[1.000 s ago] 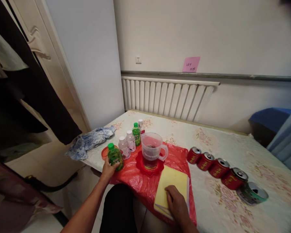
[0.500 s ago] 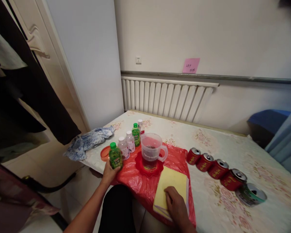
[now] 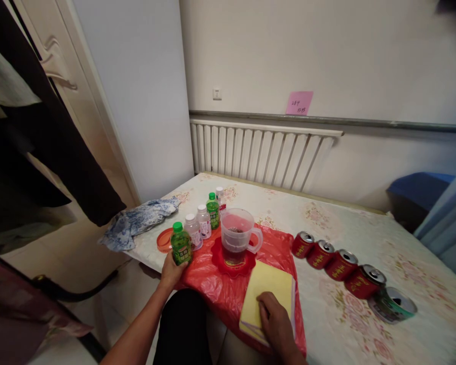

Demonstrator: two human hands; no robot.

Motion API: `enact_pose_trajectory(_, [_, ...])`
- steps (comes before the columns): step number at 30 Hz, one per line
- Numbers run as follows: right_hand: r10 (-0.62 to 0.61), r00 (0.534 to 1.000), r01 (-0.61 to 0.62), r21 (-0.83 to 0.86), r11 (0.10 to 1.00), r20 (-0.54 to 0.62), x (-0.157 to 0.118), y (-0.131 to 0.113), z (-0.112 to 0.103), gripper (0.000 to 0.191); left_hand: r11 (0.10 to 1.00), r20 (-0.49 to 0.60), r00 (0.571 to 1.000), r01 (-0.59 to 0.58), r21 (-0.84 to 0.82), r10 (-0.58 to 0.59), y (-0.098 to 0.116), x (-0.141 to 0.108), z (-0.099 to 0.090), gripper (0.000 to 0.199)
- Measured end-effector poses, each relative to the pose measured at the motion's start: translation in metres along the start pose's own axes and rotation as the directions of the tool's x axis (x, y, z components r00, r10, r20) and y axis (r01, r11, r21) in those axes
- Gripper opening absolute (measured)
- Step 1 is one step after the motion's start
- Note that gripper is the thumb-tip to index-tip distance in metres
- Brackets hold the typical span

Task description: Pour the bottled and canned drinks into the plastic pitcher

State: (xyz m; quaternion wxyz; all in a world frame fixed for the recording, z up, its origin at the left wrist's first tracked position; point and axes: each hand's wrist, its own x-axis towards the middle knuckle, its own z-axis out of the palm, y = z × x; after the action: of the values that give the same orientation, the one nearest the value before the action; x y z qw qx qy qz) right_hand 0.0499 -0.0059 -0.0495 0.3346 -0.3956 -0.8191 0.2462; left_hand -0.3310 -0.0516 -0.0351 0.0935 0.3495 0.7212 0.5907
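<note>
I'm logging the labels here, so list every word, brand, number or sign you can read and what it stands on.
Nothing reads surely.
Pink note: handwriting, too small.
Red cans: yellow characters, blurred.
Green can: blurred.
Green-capped bottles: label characters, blurred.
White-capped bottles: print too small.
Red dish: yellowish print, unreadable.

Dim, soft indoor light; edges stretched and blurred, corners dark
</note>
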Motion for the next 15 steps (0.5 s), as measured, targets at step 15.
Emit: enact_pose_trajectory(15, [-0.044, 0.999, 0.044, 0.010, 0.999, -0.032, 0.0000, -0.0017, -0.0017, 0.020, 1.000, 0.004, 1.000, -0.025, 0.015, 0.024, -0.0024, 0.0025, 0.0007, 0.047])
